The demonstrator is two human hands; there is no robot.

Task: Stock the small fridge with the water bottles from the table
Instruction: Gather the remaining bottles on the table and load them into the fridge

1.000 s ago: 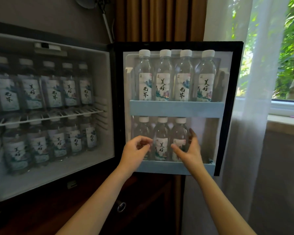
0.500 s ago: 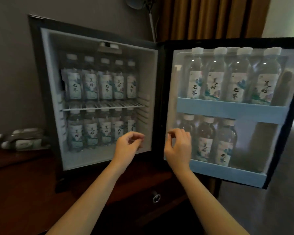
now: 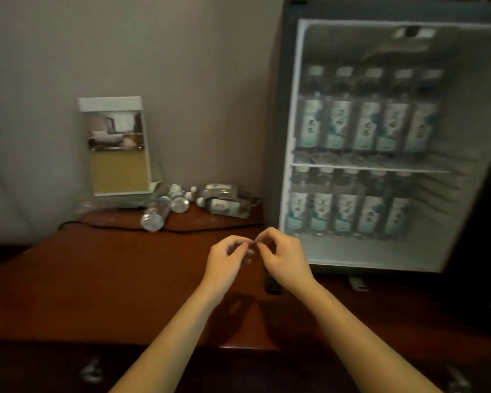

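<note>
Water bottles [image 3: 165, 211] waiting on the tabletop [image 3: 97, 279], fridge [image 3: 285, 109] looks nearly packed

Your left hand [image 3: 227, 262] and right hand [image 3: 284, 259] are both empty, loosely curled with fingertips almost meeting over the tabletop, so nothing's picked up yet. Behind them the loose ones lie on their sides by the wall [image 3: 196, 80] beside a card stand [image 3: 116, 146], probably prone to rolling. Furthest back, stocked bottles [image 3: 363, 123] stand upright in full front rows above and below the wire shelf [image 3: 366, 167].

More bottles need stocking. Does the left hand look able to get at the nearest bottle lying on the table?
Probably yes. The left hand holds nothing, and only bare table lies between it and the nearest bottle, which lies at the pile's front edge.
</note>
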